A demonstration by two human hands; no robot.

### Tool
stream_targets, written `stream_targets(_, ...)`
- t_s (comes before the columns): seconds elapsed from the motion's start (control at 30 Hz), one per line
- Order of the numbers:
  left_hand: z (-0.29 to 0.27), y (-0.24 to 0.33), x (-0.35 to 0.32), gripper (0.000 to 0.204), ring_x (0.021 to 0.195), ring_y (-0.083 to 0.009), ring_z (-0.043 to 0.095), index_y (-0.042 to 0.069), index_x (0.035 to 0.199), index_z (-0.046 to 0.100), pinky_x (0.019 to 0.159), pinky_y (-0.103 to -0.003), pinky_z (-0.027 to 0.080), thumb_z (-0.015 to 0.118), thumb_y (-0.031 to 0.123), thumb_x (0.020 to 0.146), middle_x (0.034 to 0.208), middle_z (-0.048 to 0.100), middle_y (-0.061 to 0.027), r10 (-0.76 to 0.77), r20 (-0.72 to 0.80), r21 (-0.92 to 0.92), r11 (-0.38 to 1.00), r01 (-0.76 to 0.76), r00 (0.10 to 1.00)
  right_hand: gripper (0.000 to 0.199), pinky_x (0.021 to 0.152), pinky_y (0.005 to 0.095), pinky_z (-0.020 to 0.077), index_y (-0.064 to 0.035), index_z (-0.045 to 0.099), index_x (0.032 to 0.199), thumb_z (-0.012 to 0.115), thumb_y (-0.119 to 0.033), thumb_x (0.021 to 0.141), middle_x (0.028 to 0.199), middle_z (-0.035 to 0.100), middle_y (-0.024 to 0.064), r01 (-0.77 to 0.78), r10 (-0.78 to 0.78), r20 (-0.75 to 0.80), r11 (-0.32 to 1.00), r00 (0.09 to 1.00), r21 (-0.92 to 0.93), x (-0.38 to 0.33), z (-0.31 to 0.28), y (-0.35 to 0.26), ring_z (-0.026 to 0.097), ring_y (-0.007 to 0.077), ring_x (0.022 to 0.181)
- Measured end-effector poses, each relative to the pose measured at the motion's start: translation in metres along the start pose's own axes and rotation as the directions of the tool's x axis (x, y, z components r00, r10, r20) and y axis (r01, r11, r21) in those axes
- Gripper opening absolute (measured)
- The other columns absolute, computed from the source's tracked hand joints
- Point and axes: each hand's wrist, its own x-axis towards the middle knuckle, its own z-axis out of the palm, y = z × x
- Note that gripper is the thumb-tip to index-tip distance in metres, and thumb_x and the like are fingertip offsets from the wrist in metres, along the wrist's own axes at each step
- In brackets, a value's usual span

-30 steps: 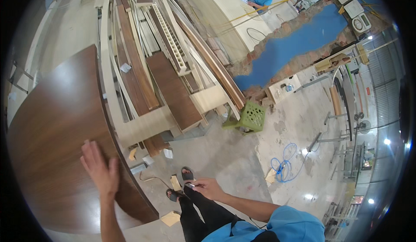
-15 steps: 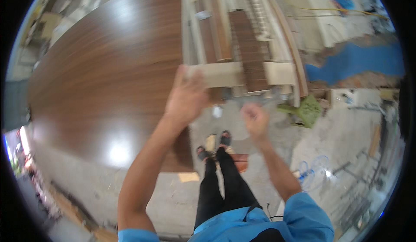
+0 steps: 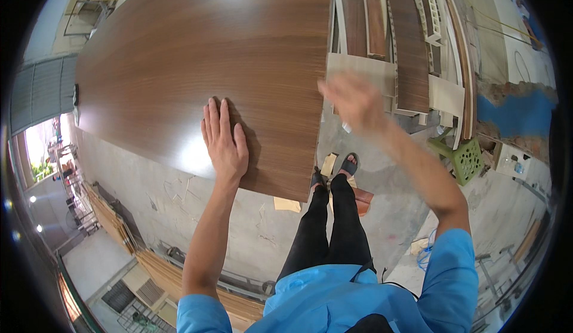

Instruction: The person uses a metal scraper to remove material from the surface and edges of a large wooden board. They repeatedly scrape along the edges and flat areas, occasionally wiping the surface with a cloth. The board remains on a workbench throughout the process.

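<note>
A large brown wood-grain panel (image 3: 268, 58) stretches out in front of me, its surface shiny with reflected light. My left hand (image 3: 227, 151) lies flat on it close to the near edge, fingers extended. At the panel's right edge is my right hand (image 3: 358, 103), smeared by motion. Its fingers look bent and their tips come close to that edge; whether they touch or grip it I cannot make out. Just beyond this hand, a pale board (image 3: 361, 70) lies crosswise by the stacked strips.
Long brown and white strips (image 3: 412, 52) are stacked at the right. A green plastic stool (image 3: 465, 160) stands near their ends. Cardboard scraps (image 3: 288, 204) and a reddish-brown piece (image 3: 363, 200) lie on the floor by my feet. Boards (image 3: 161, 273) lean at the lower left.
My left hand has moved from the panel's right edge onto its surface and lies flat. The right hand has come up to that edge. The view has turned toward the left.
</note>
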Motion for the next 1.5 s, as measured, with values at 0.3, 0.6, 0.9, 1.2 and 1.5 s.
stream_targets(0.3,-0.006,0.007,0.000,0.059,0.162,-0.0407,0.030,0.007,0.164,0.045,0.132,-0.055,0.019,0.051,0.025,0.108,0.172,0.038,-0.0217,0.023,-0.024,-0.008,1.000,-0.023,0.999,0.020,0.073,0.0388,0.0592,-0.0063,0.078,0.106,0.073,-0.006,0.086,0.094,0.070,0.0055,-0.251,0.257,-0.129,0.966,0.958,0.062,0.028,0.004,0.011,0.069,0.0273,0.088)
stream_targets(0.6,-0.003,0.005,-0.001,0.058,0.162,-0.0398,0.029,0.008,0.164,0.045,0.132,-0.054,0.019,0.050,0.027,0.109,0.172,0.038,-0.0208,0.037,-0.055,-0.004,0.999,-0.037,0.998,0.023,0.082,0.0408,0.0596,-0.0028,0.075,0.110,0.069,-0.009,0.088,0.096,0.067,0.0073,-0.134,0.069,0.228,0.950,0.971,0.283,-0.084,-0.032,-0.127,0.069,0.0259,0.094)
stream_targets(0.9,0.002,-0.001,-0.001,0.056,0.161,-0.0398,0.031,0.007,0.162,0.047,0.132,-0.054,0.020,0.050,0.028,0.110,0.171,0.040,-0.0207,0.070,-0.089,-0.031,0.997,-0.073,0.993,0.024,0.073,0.0404,0.0563,-0.0021,0.077,0.106,0.071,-0.005,0.083,0.094,0.067,0.0086,-0.227,0.230,-0.004,0.966,0.973,0.122,-0.040,0.000,-0.075,0.067,0.0275,0.091)
stream_targets(1.2,0.009,-0.005,-0.001,0.057,0.160,-0.0395,0.032,0.007,0.160,0.049,0.132,-0.054,0.021,0.051,0.031,0.110,0.170,0.041,-0.0214,0.072,-0.132,-0.043,0.996,-0.078,0.989,0.026,0.074,0.0387,0.0566,-0.0040,0.078,0.107,0.073,-0.001,0.082,0.097,0.070,0.0084,-0.162,0.174,-0.098,0.979,0.980,0.120,-0.077,-0.026,-0.161,0.067,0.0258,0.086)
stream_targets(1.5,0.015,-0.006,0.001,0.057,0.159,-0.0385,0.035,0.007,0.158,0.052,0.132,-0.053,0.023,0.051,0.034,0.108,0.168,0.044,-0.0213,0.087,-0.179,-0.041,0.995,-0.096,0.980,0.031,0.076,0.0405,0.0572,-0.0009,0.077,0.107,0.071,-0.001,0.076,0.097,0.068,0.0087,-0.166,0.129,0.213,0.971,0.969,0.170,-0.107,-0.034,-0.218,0.068,0.0291,0.092)
